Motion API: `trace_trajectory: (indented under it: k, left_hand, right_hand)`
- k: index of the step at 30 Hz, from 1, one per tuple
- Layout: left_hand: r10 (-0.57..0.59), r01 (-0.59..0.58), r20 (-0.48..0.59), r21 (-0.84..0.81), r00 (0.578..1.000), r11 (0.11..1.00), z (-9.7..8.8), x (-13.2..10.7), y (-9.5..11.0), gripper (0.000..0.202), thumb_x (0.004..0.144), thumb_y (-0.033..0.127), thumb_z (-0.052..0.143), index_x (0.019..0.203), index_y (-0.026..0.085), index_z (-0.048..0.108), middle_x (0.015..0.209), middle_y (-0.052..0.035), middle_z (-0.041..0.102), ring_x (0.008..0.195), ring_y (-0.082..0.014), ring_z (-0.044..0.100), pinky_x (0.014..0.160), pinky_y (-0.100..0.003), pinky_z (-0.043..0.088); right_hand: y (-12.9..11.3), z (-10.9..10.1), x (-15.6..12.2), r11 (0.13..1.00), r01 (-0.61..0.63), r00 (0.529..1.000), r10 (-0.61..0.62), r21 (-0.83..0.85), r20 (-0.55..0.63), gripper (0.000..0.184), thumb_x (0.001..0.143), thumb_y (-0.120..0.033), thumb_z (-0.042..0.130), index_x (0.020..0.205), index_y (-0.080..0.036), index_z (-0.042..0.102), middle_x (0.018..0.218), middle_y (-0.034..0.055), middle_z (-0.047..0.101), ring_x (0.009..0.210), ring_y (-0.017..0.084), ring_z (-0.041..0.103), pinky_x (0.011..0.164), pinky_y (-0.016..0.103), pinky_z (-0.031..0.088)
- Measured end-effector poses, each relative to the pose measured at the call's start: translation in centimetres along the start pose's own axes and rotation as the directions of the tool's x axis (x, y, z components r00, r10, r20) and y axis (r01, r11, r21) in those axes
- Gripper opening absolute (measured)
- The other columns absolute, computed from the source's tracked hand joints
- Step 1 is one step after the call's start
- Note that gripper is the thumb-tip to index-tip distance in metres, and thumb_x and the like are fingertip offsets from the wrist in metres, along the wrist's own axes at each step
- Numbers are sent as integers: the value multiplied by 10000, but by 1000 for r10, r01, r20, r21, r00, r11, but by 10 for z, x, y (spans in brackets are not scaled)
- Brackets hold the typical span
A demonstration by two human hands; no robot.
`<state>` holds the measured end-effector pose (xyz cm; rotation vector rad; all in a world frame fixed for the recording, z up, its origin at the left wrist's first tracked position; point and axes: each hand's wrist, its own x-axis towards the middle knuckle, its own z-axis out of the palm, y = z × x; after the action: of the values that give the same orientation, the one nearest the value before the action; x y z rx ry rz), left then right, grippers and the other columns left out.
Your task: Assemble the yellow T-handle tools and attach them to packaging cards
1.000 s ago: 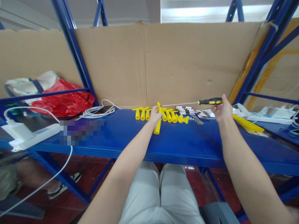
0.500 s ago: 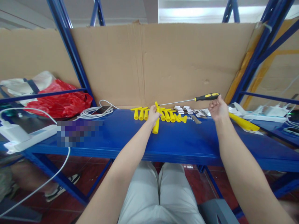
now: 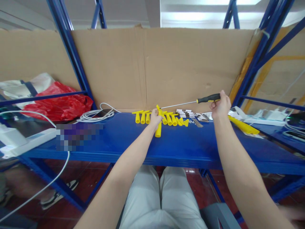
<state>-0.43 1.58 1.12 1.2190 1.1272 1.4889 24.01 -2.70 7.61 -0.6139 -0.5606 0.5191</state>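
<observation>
My left hand point(image 3: 156, 119) grips a yellow T-shaped plastic handle point(image 3: 158, 131), held upright over the blue shelf with its round tube end down. In my right hand point(image 3: 221, 105), the fingers pinch the back end of a long screwdriver point(image 3: 206, 98) with a black and yellow grip. Its thin shaft points left, and the tip meets the head of the yellow handle near my left fingers; the exact contact is too small to see. Similar yellow T-shaped handles point(image 3: 137, 118) lie in a row behind my left hand. Small yellow wedge pieces point(image 3: 186, 122) lie at the row's right end.
Right of the row lie small white-and-dark packets point(image 3: 185, 113), metal strips point(image 3: 197, 123) and tiny screws. A longer yellow piece point(image 3: 244, 126) and a power strip point(image 3: 267, 120) are farther right. Coiled white cable point(image 3: 95, 115) and a red bag point(image 3: 62, 101) sit left. Cardboard point(image 3: 178, 63) stands behind.
My right hand has turned around the screwdriver's grip, whose yellow patches no longer face me. The grip end sits slightly higher relative to the shelf. My left hand keeps its hold.
</observation>
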Motion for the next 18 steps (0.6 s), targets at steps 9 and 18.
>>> trace_trajectory:
  k: [9,18]
  left_hand:
    - [7,-7,-7,-6,1000,1000,-2,4,-2,582,617,-114,581,1099,205,513,981,-18,657,597,-82,581,442,-138,383]
    - [-6,5,-19,-28,1000,1000,-3,5,1,568,634,-139,553,1089,199,508,995,-20,646,593,-73,564,432,-136,379]
  right_hand:
    - [8,-21,0,974,-201,975,189,104,118,319,911,-426,526,670,-219,506,476,-68,410,420,92,480,371,197,355]
    - [16,-25,2,993,-112,981,106,26,164,444,772,-540,676,648,-215,400,506,-84,333,415,70,373,368,186,270]
